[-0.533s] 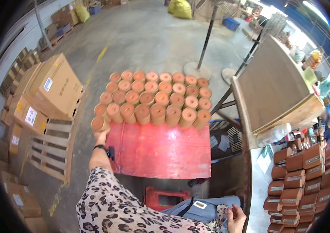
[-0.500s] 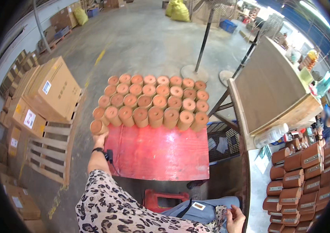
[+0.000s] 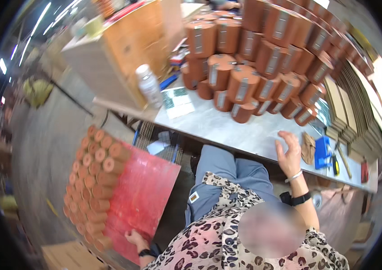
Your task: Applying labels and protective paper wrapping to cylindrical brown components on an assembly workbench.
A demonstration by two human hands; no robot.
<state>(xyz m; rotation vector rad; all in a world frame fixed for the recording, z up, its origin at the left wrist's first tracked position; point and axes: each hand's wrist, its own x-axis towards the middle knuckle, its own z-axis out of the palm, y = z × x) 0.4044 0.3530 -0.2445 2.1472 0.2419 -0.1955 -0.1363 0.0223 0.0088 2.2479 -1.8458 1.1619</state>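
Note:
My left hand (image 3: pixel 136 238) is over the near part of a red board (image 3: pixel 143 189), fingers loosely bent and apart, with nothing visible in them. Beside it, several rows of upright terracotta-brown cylinders (image 3: pixel 110 164), each with a small round hole in its top, fill the board's left side. My right hand (image 3: pixel 288 155) is raised at the front edge of a grey worktable (image 3: pixel 263 135), its fingers spread and holding nothing. Nearest to it on the tabletop is a crumpled brown piece (image 3: pixel 308 148). Farther back stand stacked brown cylinders (image 3: pixel 243 84) with metal strips on their sides.
A clear bottle (image 3: pixel 148 85) stands against a wooden box (image 3: pixel 123 54) at the table's far left. On the right are a blue holder (image 3: pixel 322 153), a yellow-black screwdriver (image 3: pixel 335 165) and stacked cardboard sheets (image 3: pixel 357 99). A black-and-blue crate (image 3: pixel 148 135) sits below the table.
My view has swung right toward the worktable. My left hand has let go of the nearest left cylinder and drawn back. My right hand has risen from my lap to the table edge.

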